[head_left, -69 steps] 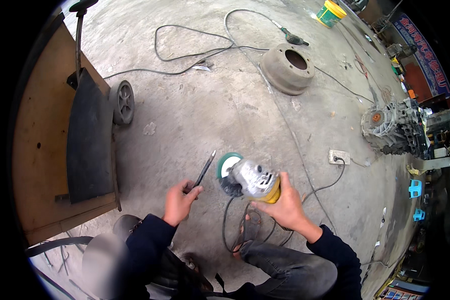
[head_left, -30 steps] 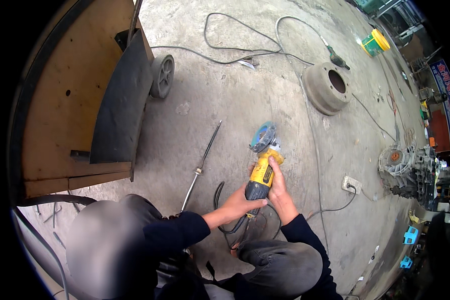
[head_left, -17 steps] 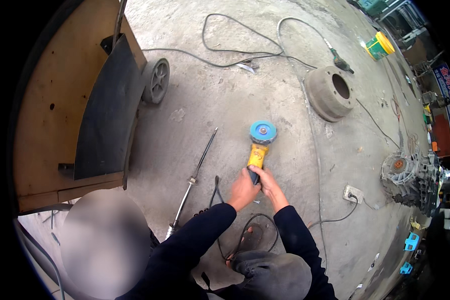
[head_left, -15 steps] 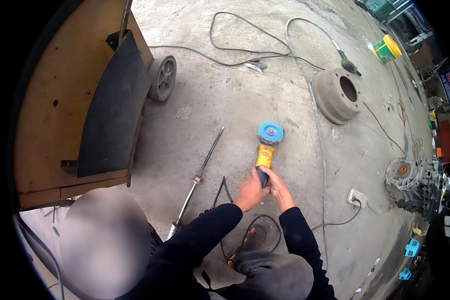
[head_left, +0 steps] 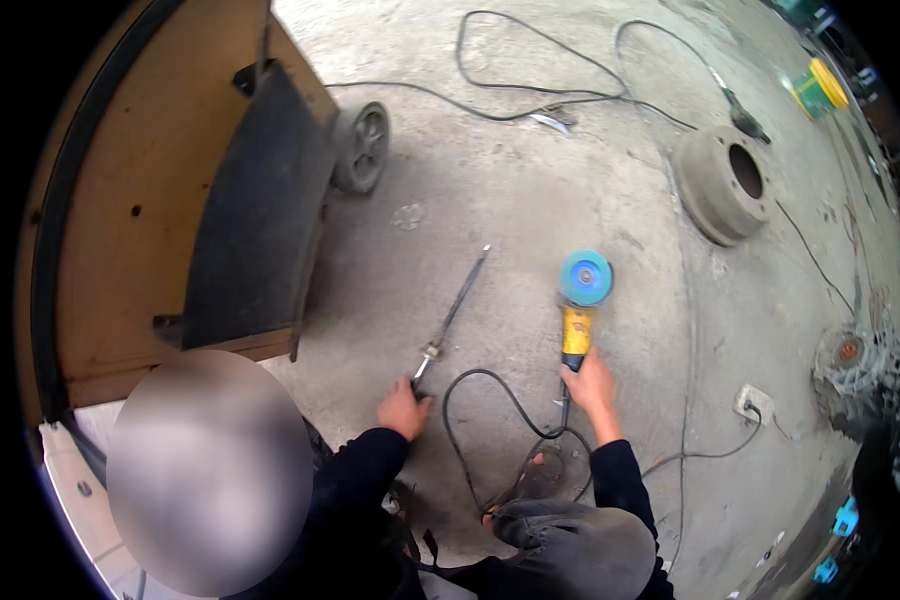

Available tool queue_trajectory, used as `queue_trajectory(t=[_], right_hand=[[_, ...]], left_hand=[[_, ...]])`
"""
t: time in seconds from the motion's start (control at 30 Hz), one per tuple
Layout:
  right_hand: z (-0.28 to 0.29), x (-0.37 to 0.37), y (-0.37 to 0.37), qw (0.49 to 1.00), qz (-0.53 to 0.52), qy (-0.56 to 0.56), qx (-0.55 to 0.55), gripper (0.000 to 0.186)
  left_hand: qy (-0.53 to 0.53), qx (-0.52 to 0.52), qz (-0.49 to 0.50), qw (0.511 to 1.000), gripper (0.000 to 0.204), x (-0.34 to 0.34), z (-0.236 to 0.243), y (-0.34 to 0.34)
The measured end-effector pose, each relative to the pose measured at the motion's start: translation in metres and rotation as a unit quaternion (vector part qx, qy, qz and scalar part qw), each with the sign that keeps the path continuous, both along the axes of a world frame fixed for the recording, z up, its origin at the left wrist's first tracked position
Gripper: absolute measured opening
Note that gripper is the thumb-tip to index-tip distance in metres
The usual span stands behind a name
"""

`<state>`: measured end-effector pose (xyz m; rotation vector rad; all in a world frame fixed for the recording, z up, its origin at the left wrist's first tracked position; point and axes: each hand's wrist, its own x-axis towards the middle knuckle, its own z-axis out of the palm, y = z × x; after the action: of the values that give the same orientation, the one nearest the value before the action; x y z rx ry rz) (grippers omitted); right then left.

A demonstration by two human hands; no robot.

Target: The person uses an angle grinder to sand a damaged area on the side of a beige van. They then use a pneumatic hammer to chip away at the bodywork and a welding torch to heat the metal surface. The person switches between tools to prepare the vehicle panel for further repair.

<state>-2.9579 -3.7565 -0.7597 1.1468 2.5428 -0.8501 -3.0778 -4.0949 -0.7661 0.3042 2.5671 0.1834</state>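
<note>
My right hand (head_left: pixel 592 386) is closed round the black rear end of a yellow angle grinder (head_left: pixel 576 330), whose blue-green disc (head_left: pixel 586 278) faces up at the far end. Its black cord (head_left: pixel 490 373) hangs down and loops near my foot. On my left, my left hand (head_left: pixel 404 410) is closed on the lower part of a long thin rod (head_left: pixel 455 305). That rod has a dark upper length, a small metal fitting partway along, and a bright section just above my fingers. Its lower end is hidden by my hand and sleeve.
A brown cabinet (head_left: pixel 120 260) on wheels (head_left: pixel 362 148) stands at left, with a person's blurred head (head_left: pixel 210 470) below it. Farther right are a brake drum (head_left: pixel 725 185), a green-and-yellow bucket (head_left: pixel 820 90), a power socket block (head_left: pixel 755 404) and a metal gearbox-like assembly (head_left: pixel 850 370).
My left hand has left the grinder and moved left onto the rod. The right hand alone now holds the grinder. The whole view has shifted, so things appear farther right.
</note>
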Motion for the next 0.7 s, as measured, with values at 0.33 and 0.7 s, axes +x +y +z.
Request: queue_trajectory(t=[0.33, 0.7], right_hand=[[0.010, 0.011, 0.002, 0.999, 0.029, 0.011, 0.041, 0.055], [0.208, -0.014, -0.016, 0.901, -0.057, 0.181, -0.391, 0.034]], left_hand=[[-0.074, -0.053, -0.015, 0.996, 0.042, 0.002, -0.017, -0.019], [-0.023, 0.094, 0.048, 0.994, 0.041, 0.005, 0.002, -0.038]])
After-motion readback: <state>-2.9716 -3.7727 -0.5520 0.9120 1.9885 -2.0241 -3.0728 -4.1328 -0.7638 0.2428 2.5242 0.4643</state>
